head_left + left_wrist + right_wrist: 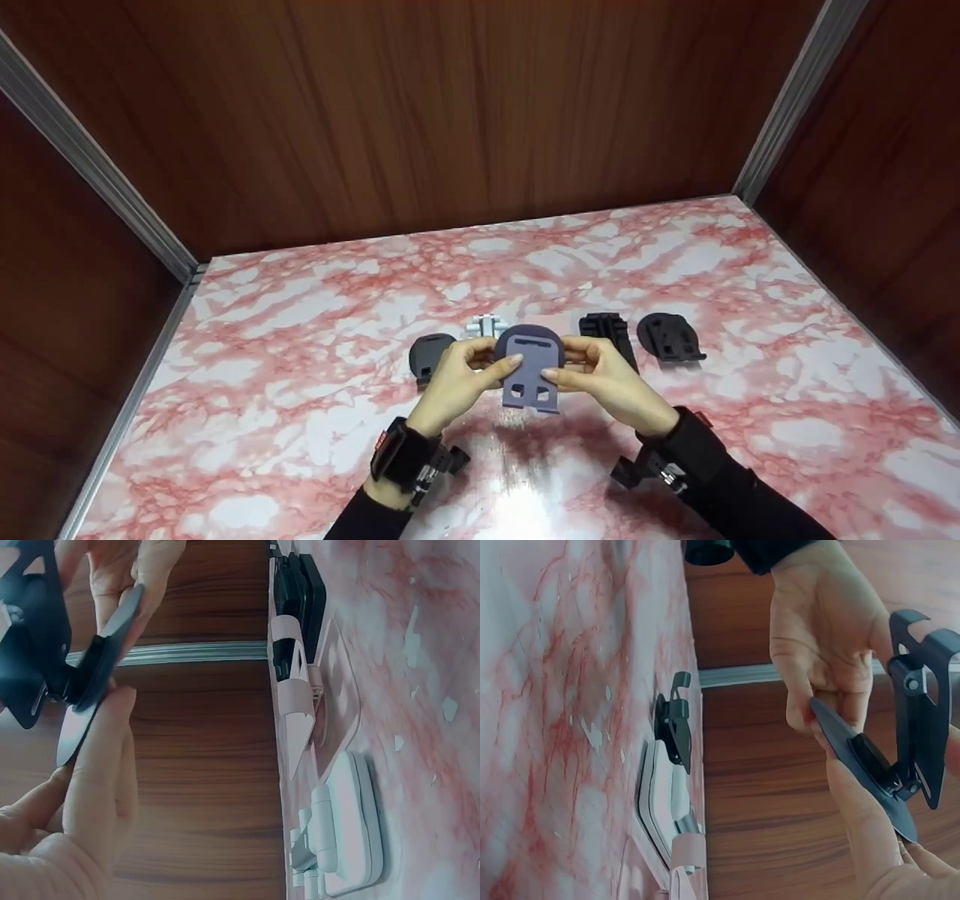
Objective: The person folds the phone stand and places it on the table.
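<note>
A purple folding phone stand [531,360] is held up above the table by both hands, its slotted plate facing the head camera. My left hand [459,379] grips its left side, thumb on the plate and fingers at the round base. On the opposite side my right hand [611,375] holds it the same way. Seen from the side in the right wrist view, the stand's round base [866,769] lies between the fingers, and a hinged arm [906,720] joins it to the plate with two bent lips.
Behind the hands, other folding stands stand in a row: a dark one [431,351] at left, a white one [486,325], a pink one [294,701], a black one [604,328] and another black one [667,337] at right. Wood-grain panels [465,112] enclose the marbled table [300,315].
</note>
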Available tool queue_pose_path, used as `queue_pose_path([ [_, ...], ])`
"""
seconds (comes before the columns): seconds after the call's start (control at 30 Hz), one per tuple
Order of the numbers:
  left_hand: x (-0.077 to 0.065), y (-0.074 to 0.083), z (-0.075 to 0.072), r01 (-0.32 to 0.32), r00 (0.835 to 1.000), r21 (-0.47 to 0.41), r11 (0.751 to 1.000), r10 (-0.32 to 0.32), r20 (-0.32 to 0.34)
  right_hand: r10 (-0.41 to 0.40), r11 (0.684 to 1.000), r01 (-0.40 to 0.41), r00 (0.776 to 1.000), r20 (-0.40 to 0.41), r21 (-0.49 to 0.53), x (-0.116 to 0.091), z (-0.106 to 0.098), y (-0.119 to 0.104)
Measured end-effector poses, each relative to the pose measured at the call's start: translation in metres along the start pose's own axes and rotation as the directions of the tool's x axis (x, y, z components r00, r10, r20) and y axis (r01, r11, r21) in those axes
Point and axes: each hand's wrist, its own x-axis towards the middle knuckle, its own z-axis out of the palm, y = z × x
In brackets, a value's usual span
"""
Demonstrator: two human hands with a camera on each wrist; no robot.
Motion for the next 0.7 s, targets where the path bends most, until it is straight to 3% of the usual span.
queue_pose_path([
  [0.47,0.0,-0.0017,0.0035,0.021,1.0,0.012,1.0,-0.021,-0.006,0.031,0.999,-0.03,0.999,0.029,-0.021,-0.0006,-0.0016,0.0016],
  [0.7,-0.0029,0.0,-0.0028,0.003,1.0,0.024,1.0,-0.003,0.002,0.035,0.999,-0.033,0.999,0.038,-0.043,-0.0005,0.0025,0.0006],
])
